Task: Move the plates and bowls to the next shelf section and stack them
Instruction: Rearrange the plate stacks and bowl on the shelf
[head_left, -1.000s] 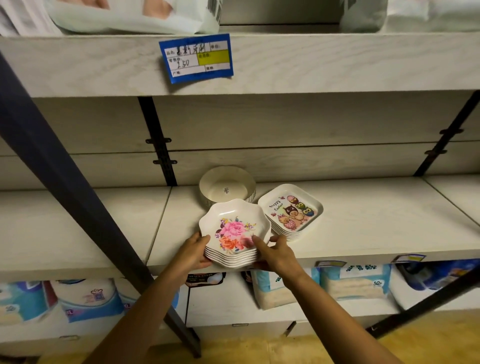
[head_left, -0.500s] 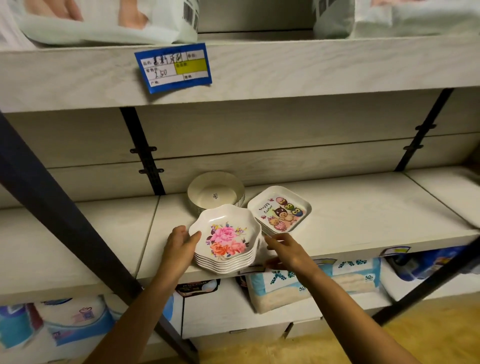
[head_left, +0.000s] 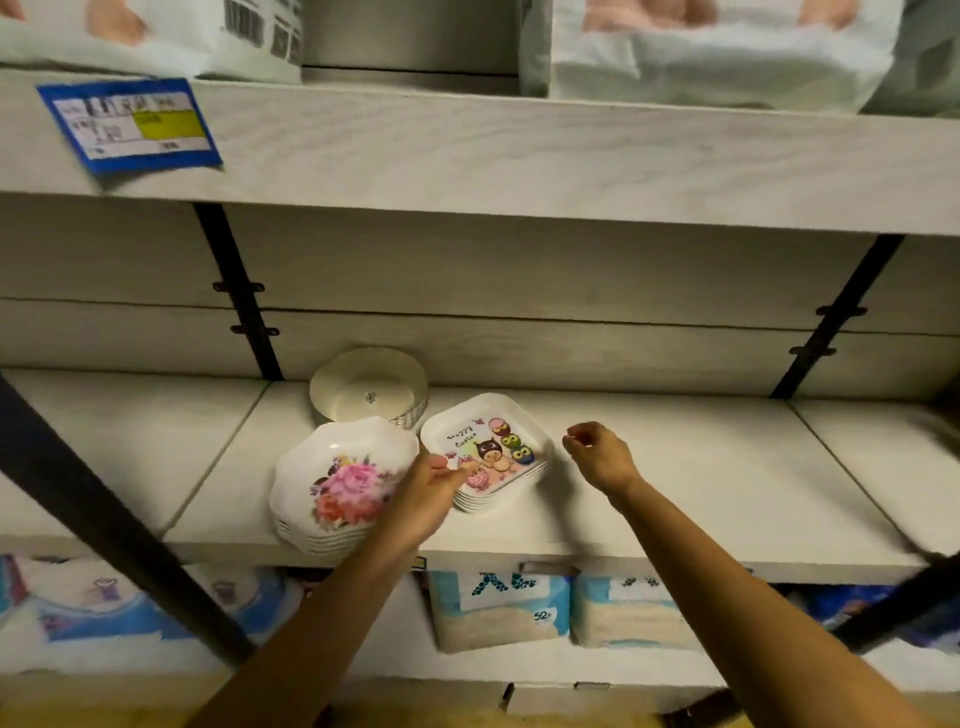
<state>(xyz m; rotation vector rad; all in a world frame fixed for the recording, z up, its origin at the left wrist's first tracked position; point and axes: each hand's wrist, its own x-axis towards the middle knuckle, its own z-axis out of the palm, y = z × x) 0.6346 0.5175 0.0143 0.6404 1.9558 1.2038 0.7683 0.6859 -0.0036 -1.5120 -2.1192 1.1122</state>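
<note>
Rose plates: the pile of white scalloped glossy plates with a pink rose print (head_left: 337, 483) sits at the front edge of the white wood-grain shelf (head_left: 701, 493), towards the left end of its middle section; the plates are nested evenly, which suggests this pile is already finished
Owl plates: the pile of white square plates printed with owls and "Happy Easter" (head_left: 496, 447) lies just right of the rose pile, further from the front edge, turned corner-on; its rims look nested but slightly fanned
Bowls: the stacked cream round bowls (head_left: 363, 389) stand at the back edge, behind both piles, out of the way of reaching arms
Left hand: the left hand (head_left: 431, 488) reaches across the gap between the piles to the near left corner of the owl plates, probably to square or lift them; its grip is curled at that rim, but blur hides whether it pinches it
Right hand: the right hand (head_left: 597, 457) hovers just right of the owl pile, its grip loosely curled on nothing, likely ready to take the opposite side
Next: both sides need holding so the pile moves as one
</note>
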